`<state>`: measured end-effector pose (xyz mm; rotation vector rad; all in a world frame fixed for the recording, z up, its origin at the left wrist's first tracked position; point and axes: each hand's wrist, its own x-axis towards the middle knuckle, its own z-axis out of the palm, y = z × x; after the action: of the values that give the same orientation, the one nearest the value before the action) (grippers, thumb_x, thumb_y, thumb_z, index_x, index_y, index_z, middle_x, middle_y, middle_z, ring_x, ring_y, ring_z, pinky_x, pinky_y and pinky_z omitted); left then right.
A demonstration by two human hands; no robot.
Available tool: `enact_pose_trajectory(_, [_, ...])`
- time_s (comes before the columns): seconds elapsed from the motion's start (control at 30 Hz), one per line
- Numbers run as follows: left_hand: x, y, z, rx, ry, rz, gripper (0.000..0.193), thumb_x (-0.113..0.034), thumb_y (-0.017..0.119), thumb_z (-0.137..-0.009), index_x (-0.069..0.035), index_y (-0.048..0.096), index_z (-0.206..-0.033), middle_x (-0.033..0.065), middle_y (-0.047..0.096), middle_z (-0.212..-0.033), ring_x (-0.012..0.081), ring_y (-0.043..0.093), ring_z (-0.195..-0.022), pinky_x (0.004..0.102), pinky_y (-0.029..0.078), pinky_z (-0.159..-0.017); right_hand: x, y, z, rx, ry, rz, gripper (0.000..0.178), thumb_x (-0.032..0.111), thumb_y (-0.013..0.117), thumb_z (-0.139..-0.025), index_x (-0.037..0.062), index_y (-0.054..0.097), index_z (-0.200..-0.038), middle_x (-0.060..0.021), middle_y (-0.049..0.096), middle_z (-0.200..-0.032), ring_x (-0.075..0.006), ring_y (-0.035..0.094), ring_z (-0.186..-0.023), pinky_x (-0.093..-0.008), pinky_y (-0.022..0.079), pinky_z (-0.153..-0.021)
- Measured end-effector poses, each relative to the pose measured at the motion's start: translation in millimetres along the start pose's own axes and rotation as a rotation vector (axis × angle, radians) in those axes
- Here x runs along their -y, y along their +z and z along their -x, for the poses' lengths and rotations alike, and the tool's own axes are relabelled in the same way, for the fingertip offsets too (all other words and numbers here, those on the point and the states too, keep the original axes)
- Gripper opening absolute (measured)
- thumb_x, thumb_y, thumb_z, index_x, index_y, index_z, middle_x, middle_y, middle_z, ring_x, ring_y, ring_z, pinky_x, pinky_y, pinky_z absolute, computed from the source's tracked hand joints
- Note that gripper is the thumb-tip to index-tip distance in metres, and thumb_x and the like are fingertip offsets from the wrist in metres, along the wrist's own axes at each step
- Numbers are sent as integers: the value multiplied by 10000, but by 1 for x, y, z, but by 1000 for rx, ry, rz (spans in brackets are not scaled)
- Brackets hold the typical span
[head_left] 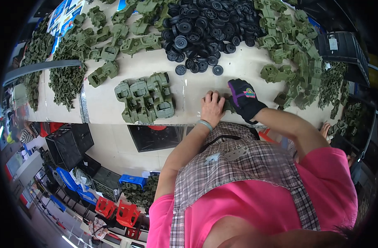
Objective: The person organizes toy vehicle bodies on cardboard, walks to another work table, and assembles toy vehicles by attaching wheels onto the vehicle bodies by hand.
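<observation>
At the near edge of the table, my bare left hand (212,108) has its fingers bent, with the thumb side against a green plastic toy vehicle body (229,106). My right hand (245,99), in a black and purple glove, closes on the other side of that body. Most of the piece is hidden between the two hands. To the left, several green toy vehicle bodies (144,98) stand side by side in a group, a dark wheel showing at one corner. Beyond my hands lies a large heap of black toy wheels (205,27), with a few loose wheels (217,70) at its near edge.
Green vehicle bodies (110,51) are piled at the far left, and more (298,53) at the right. Heaps of small green parts (67,80) lie farther out. A grey bar (44,66) crosses the left side. Black crates (70,142) and red stools (127,213) stand beyond the table.
</observation>
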<state>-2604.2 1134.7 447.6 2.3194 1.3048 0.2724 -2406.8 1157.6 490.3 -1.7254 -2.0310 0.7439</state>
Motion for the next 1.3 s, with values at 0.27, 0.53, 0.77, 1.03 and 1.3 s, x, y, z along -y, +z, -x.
enact_pose_trajectory(0.27, [-2, -6, -1, 16, -24, -26, 586, -320, 878, -697, -141, 633, -1198, 117, 521, -1344, 358, 455, -1325, 515, 430, -974, -7, 8, -10, -89, -10, 118, 308, 229, 681, -824, 35, 650, -1061, -211, 684, -1032, -432, 654, -993, -501, 521, -903])
enact_pose_trajectory(0.53, [-7, -8, -2, 40, -51, 47, 690, -313, 910, -678, -117, 619, -1272, 173, 527, -1379, 421, 473, -1311, 546, 458, -1020, -20, -6, -19, -68, -121, -197, 346, 237, 674, -929, -2, 594, -1167, -237, 642, -1026, -410, 629, -996, -469, 504, -888])
enact_pose_trajectory(0.77, [13, -16, 30, -78, 39, -152, 780, -395, 910, -607, -59, 597, -1237, 218, 491, -1447, 469, 426, -1372, 610, 370, -1097, -43, 23, -72, -200, -9, 6, 457, 292, 735, -830, 22, 634, -1185, -219, 649, -1201, -401, 609, -1164, -476, 492, -998])
enact_pose_trajectory(1.03, [11, -24, 2, 213, 101, -64, 759, -235, 879, -710, -82, 541, -1373, 171, 614, -1159, 375, 596, -1118, 510, 433, -1064, -36, -17, 31, -201, 331, -212, 327, 262, 692, -853, 40, 668, -1091, -213, 694, -1030, -401, 677, -989, -478, 542, -861])
enact_pose_trajectory(1.3, [20, -20, -53, 791, -415, 1142, 510, -62, 768, -855, 23, 576, -1320, 137, 684, -1227, 227, 642, -1118, 323, 471, -1036, -53, -32, 98, -296, 791, -1390, 346, 355, 821, -904, 73, 656, -1019, -48, 629, -822, -185, 638, -798, -370, 571, -723])
